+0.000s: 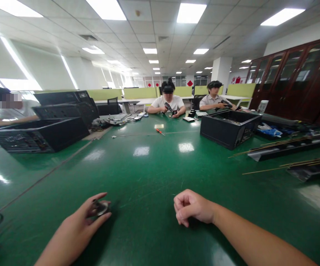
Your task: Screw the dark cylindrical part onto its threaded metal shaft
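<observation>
Left hand (78, 223) holds a small metal part (102, 210), thumb and fingers around it, just above or on the table (145, 177); which, cannot tell. Part looks roundish, partly covered by fingers, no clear long axis. Right hand (194, 207) is well apart, off to the part's right, roughly level with it. Its grip is narrow, fingers curled in; cannot tell if anything is pinched inside. Left is the nearer hand, already on the part. Orange screwdriver (159, 131) lies far ahead, beyond both hands.
</observation>
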Tool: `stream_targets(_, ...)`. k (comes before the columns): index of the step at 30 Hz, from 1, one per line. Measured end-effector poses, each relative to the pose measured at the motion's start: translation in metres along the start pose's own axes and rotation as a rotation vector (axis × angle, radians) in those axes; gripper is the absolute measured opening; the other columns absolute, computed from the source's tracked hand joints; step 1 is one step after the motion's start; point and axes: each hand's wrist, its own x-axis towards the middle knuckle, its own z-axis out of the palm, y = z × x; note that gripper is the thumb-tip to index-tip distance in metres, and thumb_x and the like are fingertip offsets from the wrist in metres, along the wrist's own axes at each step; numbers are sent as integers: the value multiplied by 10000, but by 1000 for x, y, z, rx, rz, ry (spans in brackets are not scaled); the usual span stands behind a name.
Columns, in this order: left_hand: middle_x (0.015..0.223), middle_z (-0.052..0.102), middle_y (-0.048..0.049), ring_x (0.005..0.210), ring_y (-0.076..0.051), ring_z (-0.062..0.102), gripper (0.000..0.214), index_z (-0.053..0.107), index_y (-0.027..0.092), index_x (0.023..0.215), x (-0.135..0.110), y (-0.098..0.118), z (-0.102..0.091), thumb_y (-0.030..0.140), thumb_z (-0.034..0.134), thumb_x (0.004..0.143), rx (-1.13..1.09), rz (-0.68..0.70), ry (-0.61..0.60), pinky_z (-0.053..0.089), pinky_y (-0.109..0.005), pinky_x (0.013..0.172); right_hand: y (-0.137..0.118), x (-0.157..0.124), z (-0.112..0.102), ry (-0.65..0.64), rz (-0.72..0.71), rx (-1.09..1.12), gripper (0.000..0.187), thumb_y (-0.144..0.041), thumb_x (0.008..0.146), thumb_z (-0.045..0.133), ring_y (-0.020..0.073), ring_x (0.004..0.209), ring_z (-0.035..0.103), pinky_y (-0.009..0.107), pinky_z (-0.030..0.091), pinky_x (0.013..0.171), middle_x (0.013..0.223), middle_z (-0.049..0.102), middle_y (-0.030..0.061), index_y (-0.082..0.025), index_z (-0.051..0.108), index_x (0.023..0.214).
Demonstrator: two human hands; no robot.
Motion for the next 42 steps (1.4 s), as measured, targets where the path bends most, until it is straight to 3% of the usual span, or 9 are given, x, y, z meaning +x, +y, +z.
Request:
stream_targets(3,1039,765,-59,943,-241,735,488,571,228,1196,15,55,50,347,737,753,-356,49,-242,568,-384,909,1,2,-5,194,-37,-57,296,-277,687,764,101,435,518,212,366,466,533,547,-68,-193,480,692)
stream_targets(6,941,757,-61,860,-227,716,350,646,182,1006,23,101,93,226,776,683,-533,111,-321,572,-331,793,2,2,-9,358,-74,-205,253,-188,703,695,95,448,497,204,364,465,580,530,-91,-206,497,859)
stream_targets(8,925,749,-63,830,-224,695,327,696,168,985,26,114,107,222,788,675,-551,171,-368,551,-322,759,0,0,-7,377,-109,-292,307,-143,710,660,93,484,489,204,369,493,613,525,-92,-213,495,960)
stream_targets(15,867,728,-49,813,-221,651,300,765,194,993,21,96,103,306,781,714,-556,315,-402,485,-316,744,-7,-5,7,282,-155,-517,413,-68,714,610,99,567,498,221,385,556,765,589,-36,-221,543,1092)
stream_targets(19,891,730,-54,804,-220,655,344,743,176,992,21,93,113,238,806,660,-613,237,-431,497,-314,740,-7,-6,5,318,-117,-520,277,-88,707,642,123,629,508,240,401,598,758,576,-24,-197,594,957)
stream_targets(23,787,717,-32,713,-194,641,325,729,162,943,20,95,121,211,820,635,-619,182,-452,497,-290,674,-6,-8,3,340,-79,-463,219,-143,714,683,134,663,523,254,407,627,785,593,-9,-182,618,919)
stream_targets(29,768,714,-35,686,-191,644,297,711,156,911,21,98,120,238,816,646,-610,161,-345,491,-289,652,-1,-1,5,435,-50,-370,178,-228,712,693,102,505,451,225,353,496,622,525,-46,-169,618,863)
stream_targets(35,784,712,-40,708,-196,647,306,708,147,912,22,95,123,249,819,646,-669,139,-345,488,-298,679,3,5,8,407,-66,-369,140,-217,736,660,106,510,499,222,396,510,639,532,-42,-179,558,823)
stream_targets(42,808,732,-52,725,-210,660,303,731,151,921,21,95,125,246,820,648,-668,139,-362,496,-299,683,-5,-6,7,349,-127,-557,117,-255,793,659,117,610,482,231,391,599,683,547,-26,-168,605,849)
